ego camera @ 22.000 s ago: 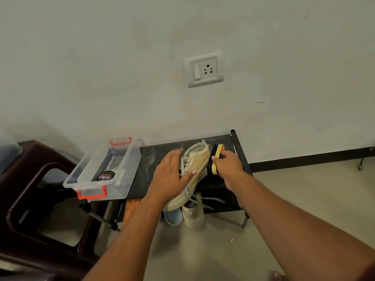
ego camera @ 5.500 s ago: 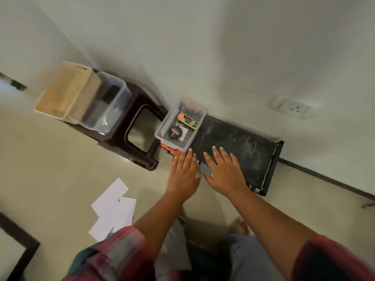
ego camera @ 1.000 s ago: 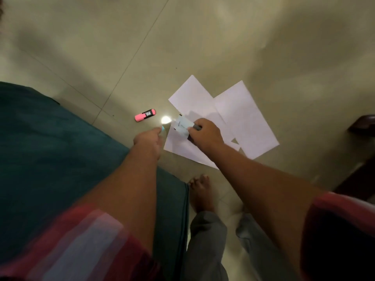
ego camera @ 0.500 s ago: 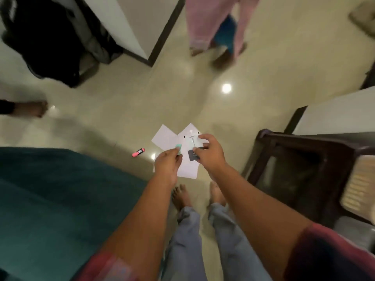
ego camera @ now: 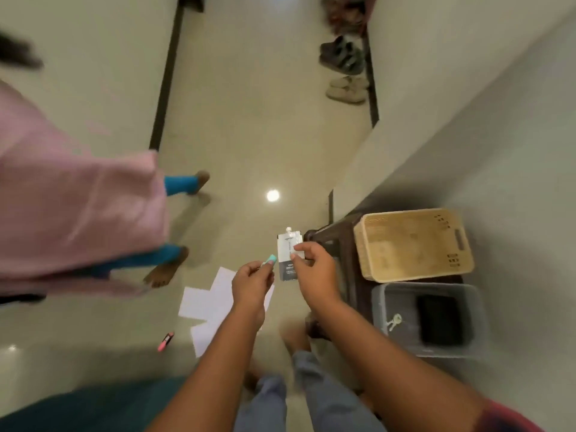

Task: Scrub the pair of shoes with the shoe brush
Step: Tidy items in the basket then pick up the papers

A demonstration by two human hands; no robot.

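Head view: our right hand pinches a white sachet; our left hand pinches a teal cap.

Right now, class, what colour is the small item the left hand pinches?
The small item in the left hand is pale turquoise; the head view shows it best.

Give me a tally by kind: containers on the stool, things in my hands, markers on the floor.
Containers on the stool: 2 (beige basket, grey bin)
Things in hand: 2 (sachet in the right hand, teal cap in the left hand)
Markers on the floor: 1 (pink marker)
Total: 5
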